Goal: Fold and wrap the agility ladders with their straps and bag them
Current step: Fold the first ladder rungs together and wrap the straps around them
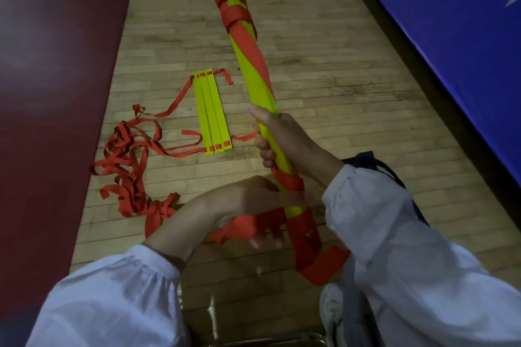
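— Ladder bundle: where is it sitting?
— Tilting up over the floor. The left grip is curling round the red strap (at the bundle's lower end), and the right grip is clasping its middle.
— Farther off?
— A second ladder is lying flat.

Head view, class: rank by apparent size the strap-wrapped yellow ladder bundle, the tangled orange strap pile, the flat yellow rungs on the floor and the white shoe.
1. Strap-wrapped yellow ladder bundle, held nearest the camera.
2. Tangled orange strap pile.
3. Flat yellow rungs.
4. White shoe, partly cut off, so rank unsure.
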